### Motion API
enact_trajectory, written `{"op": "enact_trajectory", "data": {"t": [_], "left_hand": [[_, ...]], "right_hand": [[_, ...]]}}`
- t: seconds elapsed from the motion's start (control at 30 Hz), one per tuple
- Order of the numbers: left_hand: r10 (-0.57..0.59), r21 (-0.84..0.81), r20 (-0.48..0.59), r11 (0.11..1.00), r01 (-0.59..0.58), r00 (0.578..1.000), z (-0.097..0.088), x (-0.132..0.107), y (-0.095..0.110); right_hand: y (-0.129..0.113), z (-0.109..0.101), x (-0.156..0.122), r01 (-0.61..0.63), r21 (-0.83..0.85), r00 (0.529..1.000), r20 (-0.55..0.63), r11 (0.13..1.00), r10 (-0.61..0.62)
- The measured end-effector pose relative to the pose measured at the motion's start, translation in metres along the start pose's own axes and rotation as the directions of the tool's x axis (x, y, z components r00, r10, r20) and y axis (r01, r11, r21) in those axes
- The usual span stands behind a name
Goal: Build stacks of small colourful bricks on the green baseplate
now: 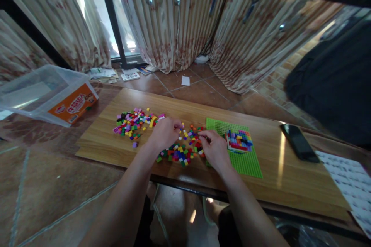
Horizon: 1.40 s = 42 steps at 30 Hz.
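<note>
Small coloured bricks lie in two heaps on a low wooden board (pixel 121 150): one heap (pixel 135 121) at the left, another heap (pixel 184 148) in the middle. My left hand (pixel 165 133) hovers over the middle heap with fingers curled in a pinch. My right hand (pixel 213 148) rests beside it, fingers pinched at the heap's right edge; what either pinch holds is too small to see. Right of that hand lies a green baseplate (pixel 246 162) carrying a multicoloured block of stacked bricks (pixel 239 140).
A clear plastic tub (pixel 43 94) with an orange label stands at the left on the tiled floor. A black phone (pixel 300 142) lies on the board's right end, near a white printed sheet (pixel 348 179). Curtains and a window fill the back.
</note>
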<state>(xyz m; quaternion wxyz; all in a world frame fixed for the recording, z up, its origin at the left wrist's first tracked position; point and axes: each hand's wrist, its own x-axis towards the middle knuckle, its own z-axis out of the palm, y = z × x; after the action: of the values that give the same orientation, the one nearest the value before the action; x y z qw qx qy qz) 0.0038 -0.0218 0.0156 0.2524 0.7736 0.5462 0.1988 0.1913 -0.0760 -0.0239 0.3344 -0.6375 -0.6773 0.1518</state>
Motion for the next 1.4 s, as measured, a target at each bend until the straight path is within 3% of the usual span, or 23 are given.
{"op": "enact_trajectory", "data": {"t": [0.17,0.3,0.43,0.63,0.9,1.17,1.4], "left_hand": [[0.041,0.054,0.036,0.998,-0.043,0.998,0.008,-0.002,0.003],[0.041,0.112,0.034,0.993,-0.044,0.999,0.017,0.000,0.009],[0.045,0.174,0.035,0.983,-0.051,0.998,0.024,0.002,0.012],[0.049,0.222,0.045,0.973,-0.058,0.998,0.023,0.002,0.010],[0.041,0.229,0.044,0.972,-0.050,0.998,0.022,0.002,0.010],[0.064,0.217,0.071,0.973,-0.078,0.995,0.022,0.005,0.011],[0.068,0.233,0.047,0.969,-0.077,0.997,0.025,0.006,0.011]], "right_hand": [[0.001,0.000,0.001,-0.011,-0.005,1.000,0.009,1.000,0.011],[0.000,0.006,0.002,0.057,0.010,0.997,0.054,0.998,-0.057],[-0.004,0.012,0.003,0.109,-0.130,0.993,0.058,0.985,-0.103],[-0.014,0.017,0.001,0.074,-0.239,0.996,0.062,0.968,-0.061],[-0.022,0.024,0.003,-0.008,-0.231,0.999,0.047,0.973,0.019],[-0.022,0.028,0.003,0.007,-0.202,0.999,0.049,0.979,0.003],[-0.013,0.018,0.007,-0.052,-0.085,0.995,-0.087,0.995,0.044]]}}
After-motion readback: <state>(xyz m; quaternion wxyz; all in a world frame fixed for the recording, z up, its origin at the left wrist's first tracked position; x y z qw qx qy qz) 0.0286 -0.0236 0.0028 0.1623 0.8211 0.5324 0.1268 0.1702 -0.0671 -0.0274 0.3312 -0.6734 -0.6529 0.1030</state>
